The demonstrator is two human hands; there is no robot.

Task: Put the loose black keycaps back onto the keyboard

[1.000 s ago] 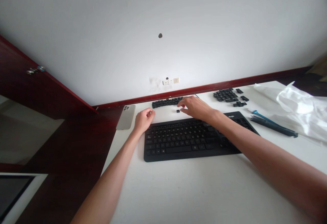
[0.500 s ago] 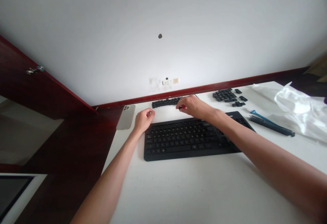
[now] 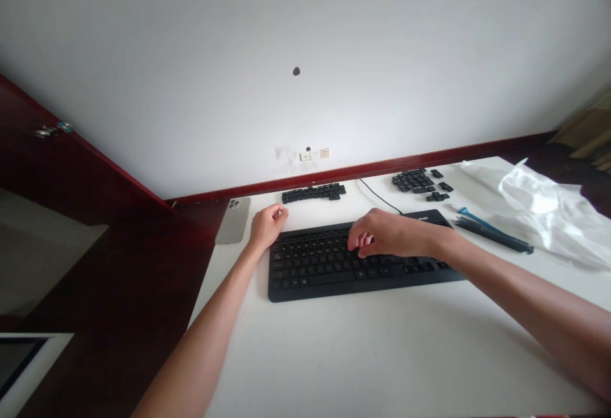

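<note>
One keyboard (image 3: 315, 273), one phone (image 3: 233, 219), two keycap piles (image 3: 312, 193) (image 3: 416, 181), one plastic bag (image 3: 548, 211).

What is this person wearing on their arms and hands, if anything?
Nothing visible. The left hand and right hand are ungloved, with no rings, watch or bracelets showing. The left forearm and right forearm are bare to the picture's edge; no sleeve shows.

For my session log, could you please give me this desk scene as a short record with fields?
left hand: fingers curled shut, by the far-left corner of the keyboard
right hand: fingers curled over the middle keys; contents unclear
behind keyboard: keycap row, keycap cluster, cable
left of it: phone
right of it: tools, plastic bag
</note>
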